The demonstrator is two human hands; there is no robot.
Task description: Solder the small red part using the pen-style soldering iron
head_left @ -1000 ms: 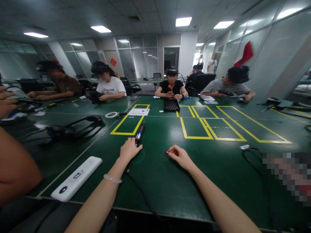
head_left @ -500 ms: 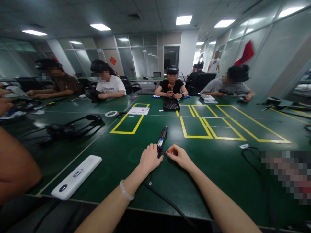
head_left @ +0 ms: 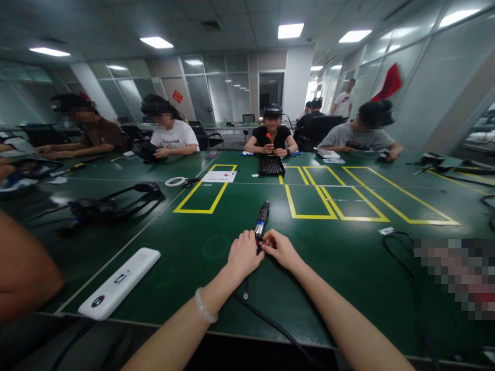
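Green tabletop [head_left: 359, 263], yellow tape [head_left: 315, 217] | ceiling lights [head_left: 291, 31] lit | left hand [head_left: 244, 253] gripping tool [head_left: 262, 221] | right hand [head_left: 284, 251] pinching red piece [head_left: 263, 243]

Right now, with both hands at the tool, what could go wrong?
1. The small red part sits at the fingertips of the right hand, mostly hidden; it might slip out.
2. The left hand covers only the near end of the tool, whose far end sticks out ahead; a sideways push could swivel it.
3. A cable crosses the table between the forearms; an arm could snag it.
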